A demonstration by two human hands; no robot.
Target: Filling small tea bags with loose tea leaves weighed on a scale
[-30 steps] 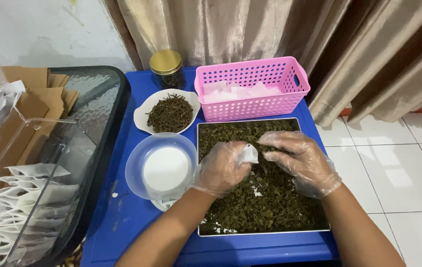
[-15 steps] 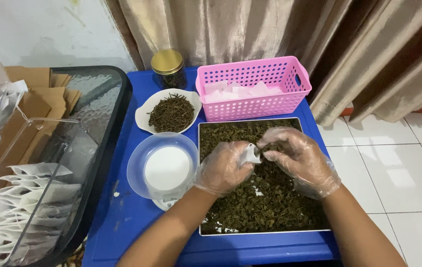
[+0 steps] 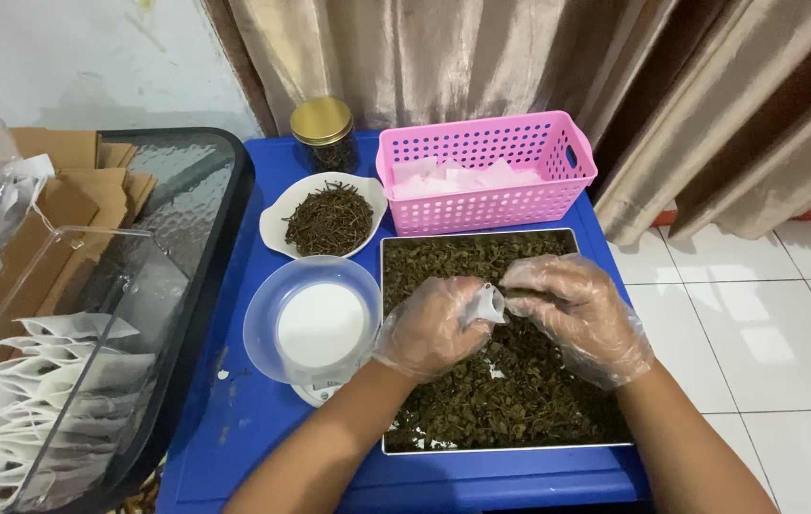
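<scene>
My left hand (image 3: 434, 326), in a thin clear plastic glove, holds a small white paper sachet (image 3: 487, 306) with its mouth turned up, the fingers closed around it just above the middle of the frame. A second ago my right hand (image 3: 576, 314), gloved the same way, lay flatter on the leaves; now it has lifted and drawn in, its fingers pinched together at the sachet's opening, on what I judge to be a pinch of leaf, though the glove hides it. Both hands sit over the shallow rectangular metal tray of dark dried leaves (image 3: 510, 400), which has not shifted on the blue surface (image 3: 263, 419). I read this as the filling step in hand, the sachet not yet closed. To the left, unchanged, stand the clear round plastic bowl on a small scale (image 3: 310, 319) and the white dish of dark twiggy bits (image 3: 329, 217); the pink perforated plastic basket of white sachets (image 3: 486, 171) sits above the tray.
</scene>
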